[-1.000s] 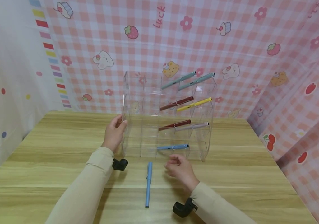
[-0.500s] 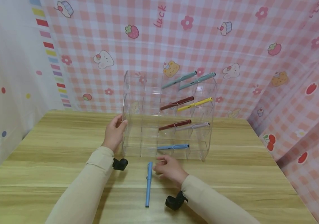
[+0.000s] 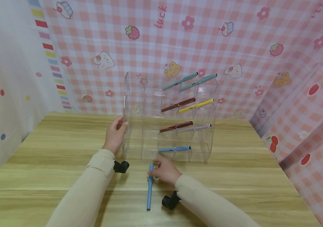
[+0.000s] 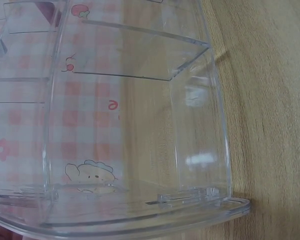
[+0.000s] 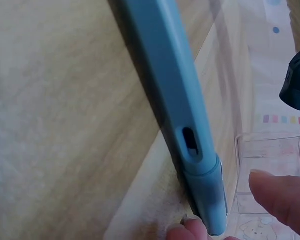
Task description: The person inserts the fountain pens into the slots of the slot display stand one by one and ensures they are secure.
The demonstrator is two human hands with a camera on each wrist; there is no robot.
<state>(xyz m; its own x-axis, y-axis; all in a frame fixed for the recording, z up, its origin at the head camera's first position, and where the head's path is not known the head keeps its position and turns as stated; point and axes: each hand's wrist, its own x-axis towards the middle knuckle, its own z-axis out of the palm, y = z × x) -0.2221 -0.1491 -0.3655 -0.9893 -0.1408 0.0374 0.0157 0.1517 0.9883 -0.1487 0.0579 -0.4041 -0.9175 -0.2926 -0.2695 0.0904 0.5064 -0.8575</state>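
Observation:
In the head view a clear acrylic pen rack (image 3: 150, 138) stands on the table with several pens in it. My left hand (image 3: 115, 135) holds the rack's left side wall; in the left wrist view a bit of finger (image 4: 2, 233) shows behind the rack's edge. A blue pen (image 3: 149, 192) lies on the table in front of the rack, its clip end pointing toward the rack. Over that end is my right hand (image 3: 165, 171), thumb and fingers spread to either side. In the right wrist view the thumb (image 5: 280, 197) is apart from the pen, fingertips (image 5: 187, 231) beside its cap.
Pens lean in the rack's right half: two teal, two dark red, a yellow pen (image 3: 196, 106), a pale lilac pen (image 3: 198, 127) and a light blue pen (image 3: 175, 148) at the bottom. A pink checked cloth (image 3: 150, 44) hangs behind the wooden table (image 3: 235, 179).
My right hand has moved left from in front of the rack to the blue pen's clip end. The left hand, the rack and the pens have stayed in place.

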